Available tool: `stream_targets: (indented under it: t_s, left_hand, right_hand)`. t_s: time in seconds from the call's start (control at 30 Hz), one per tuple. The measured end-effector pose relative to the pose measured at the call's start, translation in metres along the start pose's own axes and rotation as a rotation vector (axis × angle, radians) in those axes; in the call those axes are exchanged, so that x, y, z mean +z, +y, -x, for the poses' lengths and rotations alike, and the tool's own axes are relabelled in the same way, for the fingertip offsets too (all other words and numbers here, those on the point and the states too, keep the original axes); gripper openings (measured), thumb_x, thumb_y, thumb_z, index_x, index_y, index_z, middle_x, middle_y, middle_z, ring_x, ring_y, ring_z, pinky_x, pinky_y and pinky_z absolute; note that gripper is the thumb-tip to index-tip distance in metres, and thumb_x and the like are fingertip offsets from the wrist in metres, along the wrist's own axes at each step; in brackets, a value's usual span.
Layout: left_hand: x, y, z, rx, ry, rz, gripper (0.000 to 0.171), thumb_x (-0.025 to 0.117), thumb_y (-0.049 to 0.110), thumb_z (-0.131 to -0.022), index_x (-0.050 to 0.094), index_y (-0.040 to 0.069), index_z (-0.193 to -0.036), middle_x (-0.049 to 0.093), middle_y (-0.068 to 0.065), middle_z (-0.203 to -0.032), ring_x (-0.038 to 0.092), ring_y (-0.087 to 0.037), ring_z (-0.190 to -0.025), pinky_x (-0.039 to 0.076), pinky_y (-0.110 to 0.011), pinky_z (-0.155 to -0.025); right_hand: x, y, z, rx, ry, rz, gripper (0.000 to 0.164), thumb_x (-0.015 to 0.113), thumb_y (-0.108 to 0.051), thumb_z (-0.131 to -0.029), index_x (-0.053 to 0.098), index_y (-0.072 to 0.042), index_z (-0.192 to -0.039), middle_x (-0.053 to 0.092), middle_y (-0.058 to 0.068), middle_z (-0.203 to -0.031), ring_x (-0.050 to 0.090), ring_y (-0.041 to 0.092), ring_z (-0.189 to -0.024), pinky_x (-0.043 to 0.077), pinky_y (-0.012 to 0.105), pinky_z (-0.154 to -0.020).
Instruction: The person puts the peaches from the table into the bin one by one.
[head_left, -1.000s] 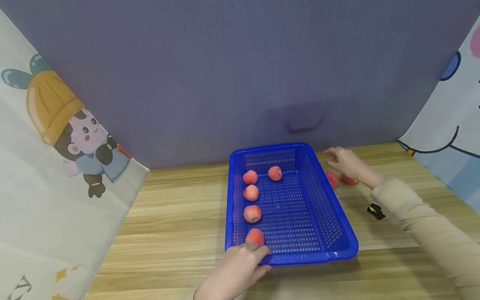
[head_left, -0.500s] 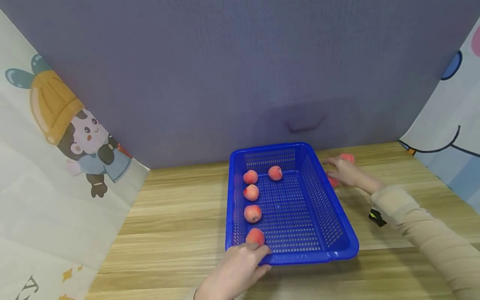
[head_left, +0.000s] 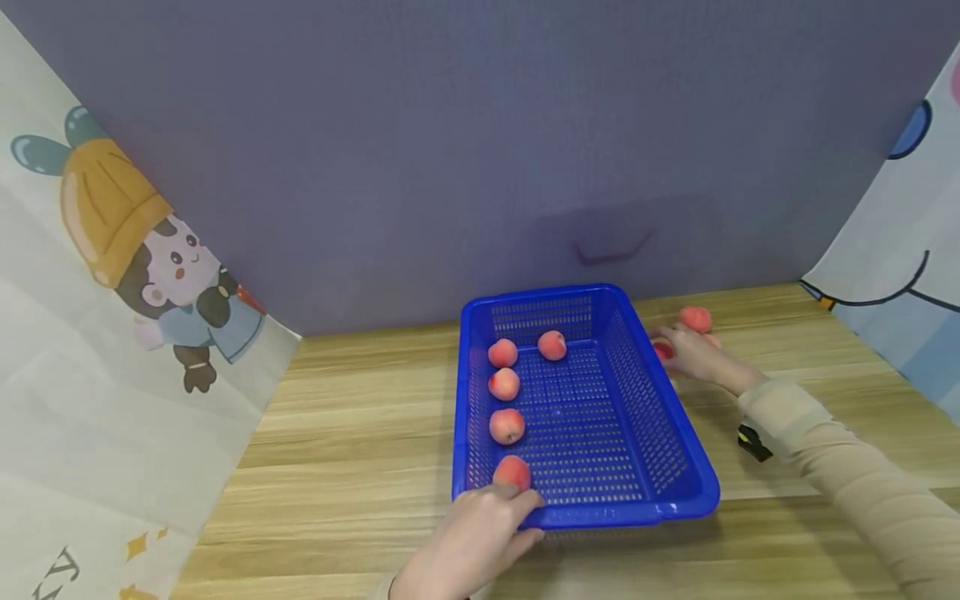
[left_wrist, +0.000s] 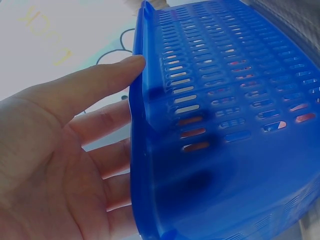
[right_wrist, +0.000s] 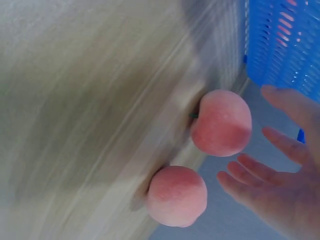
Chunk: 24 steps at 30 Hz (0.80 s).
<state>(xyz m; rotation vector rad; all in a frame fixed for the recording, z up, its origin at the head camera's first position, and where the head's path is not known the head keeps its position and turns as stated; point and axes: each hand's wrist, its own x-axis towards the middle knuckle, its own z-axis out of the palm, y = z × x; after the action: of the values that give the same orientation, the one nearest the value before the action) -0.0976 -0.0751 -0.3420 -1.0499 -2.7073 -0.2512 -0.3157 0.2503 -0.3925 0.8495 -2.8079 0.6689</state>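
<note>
A blue perforated plastic basket [head_left: 585, 517] stands on the wooden table, with several peaches [head_left: 507, 427] along its left side and one at the back. My left hand [head_left: 480, 533] grips its near rim at the left corner; in the left wrist view the thumb lies over the rim and the fingers stay outside it. Just outside the basket's right wall is my right hand [head_left: 696, 357], fingers spread close above a peach [head_left: 663, 349]. Beyond it sits another peach [head_left: 695, 318], and a third is partly hidden by the hand. The right wrist view shows nothing between thumb and fingers.
Right of the basket, below the right forearm, lies a small black object with a yellow mark [head_left: 753, 443]. A grey-blue panel [head_left: 465, 167] closes off the back of the table [head_left: 345, 433]. Printed white sheets [head_left: 90, 375] hang at both sides.
My right hand has come lower and nearer beside the basket's right wall, uncovering the far peach. My left hand and the peaches in the basket stay as they were.
</note>
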Motion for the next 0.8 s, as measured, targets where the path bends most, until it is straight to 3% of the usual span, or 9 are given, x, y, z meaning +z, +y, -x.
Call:
stream_targets:
  t_s: [0.17,0.47,0.8]
  left_hand:
    - [-0.001,-0.001,-0.001,0.007,0.003,0.001,0.015,0.065,0.032,-0.077,0.059,0.019,-0.082,0.049,0.011,-0.066,0.048,0.001,-0.057,0.036,-0.017,-0.048]
    - [-0.001,-0.002,-0.001,0.012,-0.003,0.009,0.015,0.065,0.032,-0.077,0.058,0.019,-0.081,0.047,0.011,-0.065,0.047,0.002,-0.057,0.035,-0.016,-0.048]
    - [0.000,-0.001,0.000,0.010,-0.004,0.012,0.014,0.065,0.032,-0.078,0.058,0.020,-0.082,0.048,0.011,-0.066,0.047,0.002,-0.058,0.036,-0.015,-0.049]
  right_hand:
    - [0.006,0.005,0.001,-0.036,0.011,-0.006,0.044,0.067,-0.005,-0.065,0.053,0.013,-0.102,0.058,0.025,-0.094,0.049,0.037,-0.087,0.040,0.047,-0.075]
    - [0.011,0.009,0.002,-0.015,-0.026,-0.037,0.044,0.067,-0.004,-0.068,0.051,0.015,-0.104,0.054,0.030,-0.097,0.048,0.042,-0.090,0.042,0.049,-0.073]
    - [0.019,0.015,0.002,-0.018,0.028,0.011,0.041,0.066,-0.004,-0.065,0.053,0.016,-0.099,0.055,0.029,-0.091,0.051,0.043,-0.087,0.041,0.050,-0.075]
